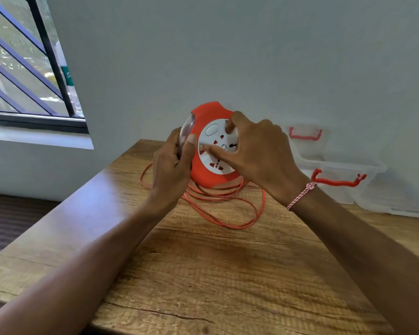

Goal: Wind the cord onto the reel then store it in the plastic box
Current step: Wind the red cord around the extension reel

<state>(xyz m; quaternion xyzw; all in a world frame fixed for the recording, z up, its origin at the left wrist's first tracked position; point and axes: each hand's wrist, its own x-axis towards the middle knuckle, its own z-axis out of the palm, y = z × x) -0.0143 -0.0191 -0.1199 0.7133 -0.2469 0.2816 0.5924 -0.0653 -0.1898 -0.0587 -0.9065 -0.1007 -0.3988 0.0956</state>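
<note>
Cord was mostly off the reel at this point, lying in loose orange loops on the wooden table just below centre of the frame, with a strand or two running up under the reel. So the winding looked barely started, if at all.

The person had the orange-and-white reel held up on edge in the middle of the shot. Left hand was wrapped around its left rim, thumb across the front edge, clamped on pretty firmly. Right hand was on the white socket face, fingers pressed against it like they were about to turn it. Hands were close together but not touching each other.

The plastic box sat at the right of the frame against the wall, clear with red handles, its lid propped upright behind it. Well apart from the reel.

What could go wrong, in my opinion: those loops overlapped each other, so cranking fast could've dragged a tangle or a kink into the slot and jammed it. Also the pile sat near the table's left side, so a tug might've flicked a loop over the edge.
</note>
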